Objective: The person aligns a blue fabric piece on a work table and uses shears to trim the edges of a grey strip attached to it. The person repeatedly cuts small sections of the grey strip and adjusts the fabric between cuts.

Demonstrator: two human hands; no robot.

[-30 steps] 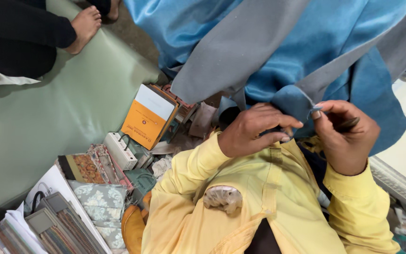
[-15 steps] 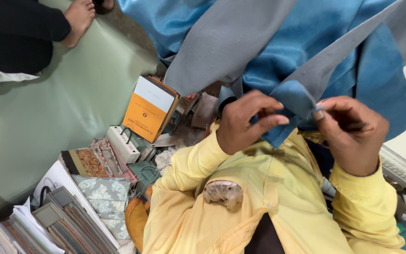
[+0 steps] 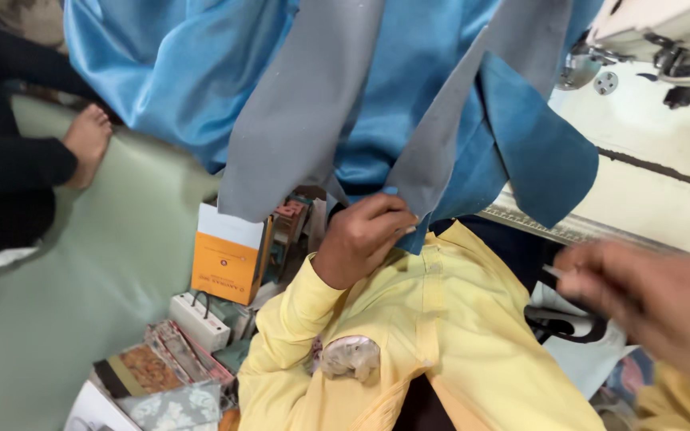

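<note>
Orange box (image 3: 227, 257) stands on floor, just left of L hand (image 3: 358, 239). L hand is closed on lower tip of grey strip (image 3: 441, 144), whose long axis runs up and to the right from the hand, over blue fabric (image 3: 409, 96). R hand (image 3: 652, 299), blurred, is held well apart to the right; grip cannot be told. Sewing machine (image 3: 664, 32) sits on bench (image 3: 664, 183), above R hand.

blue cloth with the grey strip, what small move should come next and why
Probably bring the right hand back up to the blue cloth. Only the left hand pinches it, at the lower end of the grey strip, while the right hand is blurred and apart from the cloth, with something thin between its fingers. The loose blue corner hangs unsupported beside the sewing machine.
</note>
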